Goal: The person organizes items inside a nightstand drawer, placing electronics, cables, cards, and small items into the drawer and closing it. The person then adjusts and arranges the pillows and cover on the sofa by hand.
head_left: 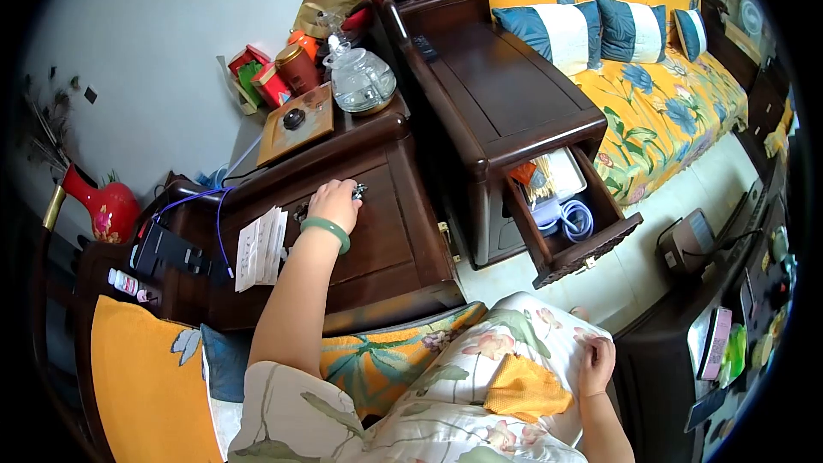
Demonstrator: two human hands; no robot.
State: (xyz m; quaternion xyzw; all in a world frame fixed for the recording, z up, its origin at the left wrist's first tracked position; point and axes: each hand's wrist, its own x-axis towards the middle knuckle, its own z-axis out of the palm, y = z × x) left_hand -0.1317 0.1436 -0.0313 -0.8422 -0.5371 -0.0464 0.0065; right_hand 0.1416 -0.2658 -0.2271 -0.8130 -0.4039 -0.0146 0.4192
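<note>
My left hand [333, 206], with a green bangle [327, 234] on the wrist, reaches onto a dark wooden cabinet top [390, 240]. Its fingers are closed around small dark, shiny items [358, 192] that peek out on both sides; their kind is unclear. Just left of it lies a stack of white cards or papers [261, 249]. On my lap rests my right hand [596, 366], fingers curled in, with nothing visible in them. Near it a crumpled yellow cloth [527, 388] lies on my floral clothing.
A drawer [587, 253] stands pulled out, holding a white tray [570, 171] and a coiled lavender cable [574, 220]. A glass teapot [361, 80] sits behind the cabinet top beside a wooden board [296, 126]. At left are a red vase [103, 201] and a purple cable [221, 236].
</note>
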